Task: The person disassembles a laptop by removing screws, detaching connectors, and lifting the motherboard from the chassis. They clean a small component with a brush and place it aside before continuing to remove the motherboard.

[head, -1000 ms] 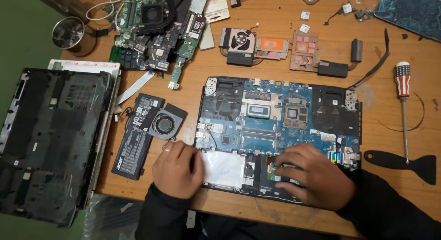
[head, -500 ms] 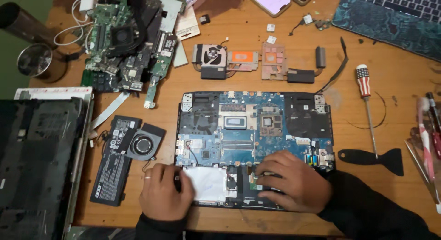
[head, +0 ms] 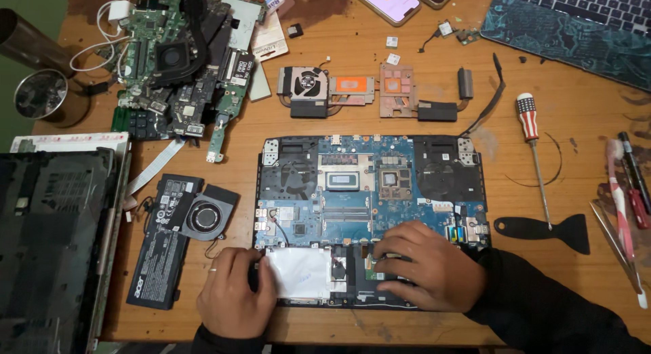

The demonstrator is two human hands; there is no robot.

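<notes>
Currently, opened laptop base (head: 369, 191) lies at table (head: 542, 76) centre. Left hand (head: 234, 300), at its 7 o'clock corner, rests fingers together, steadying. Right hand (head: 424, 269), at 5 o'clock, presses flat on the board, gripping nothing.

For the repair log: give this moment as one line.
left hand: on white pad at near edge of opened laptop base with blue motherboard | right hand: fingers pressing near-right board area | striped-handle screwdriver: lying right, untouched
</notes>
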